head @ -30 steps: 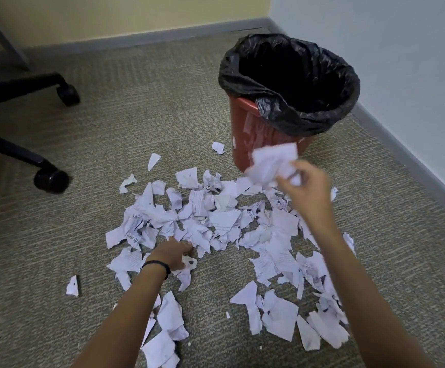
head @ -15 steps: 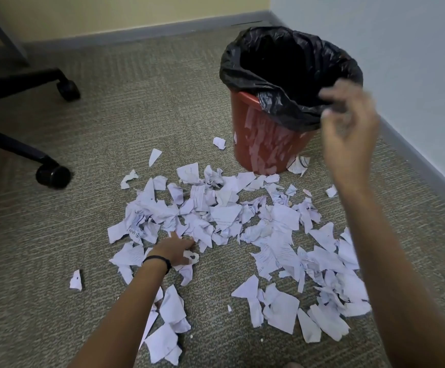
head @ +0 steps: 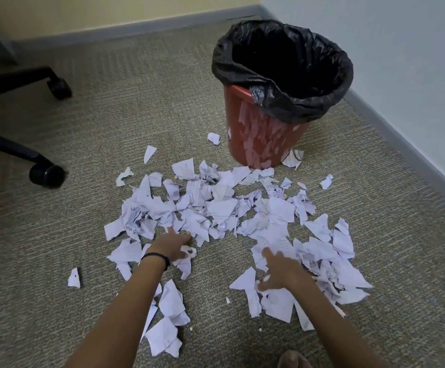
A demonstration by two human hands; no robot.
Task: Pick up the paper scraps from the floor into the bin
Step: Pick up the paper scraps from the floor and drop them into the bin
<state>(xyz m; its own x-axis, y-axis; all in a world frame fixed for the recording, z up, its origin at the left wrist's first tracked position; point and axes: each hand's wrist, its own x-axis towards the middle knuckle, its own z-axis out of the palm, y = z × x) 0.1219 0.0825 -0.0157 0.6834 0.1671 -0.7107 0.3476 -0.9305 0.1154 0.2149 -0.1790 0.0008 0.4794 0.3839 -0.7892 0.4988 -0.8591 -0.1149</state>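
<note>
The head view shows the paper scraps (head: 216,208) strewn over the carpet floor (head: 110,123), just near of the red bin (head: 253,134). The bin stands far right by the wall (head: 415,49), its black liner (head: 301,108) gaping. My right hand (head: 282,269) is low over the near-right scraps, fingers spread and holding nothing. My left hand (head: 175,247) rests on scraps at the heap's near-left edge, and I cannot tell whether it grips any. I'd rake a tight bunch together before lifting, so that none drops short.

White paper scraps (head: 279,211) on speckled beige carpet (head: 136,115); red bin (head: 256,136), black liner (head: 309,110).
</note>
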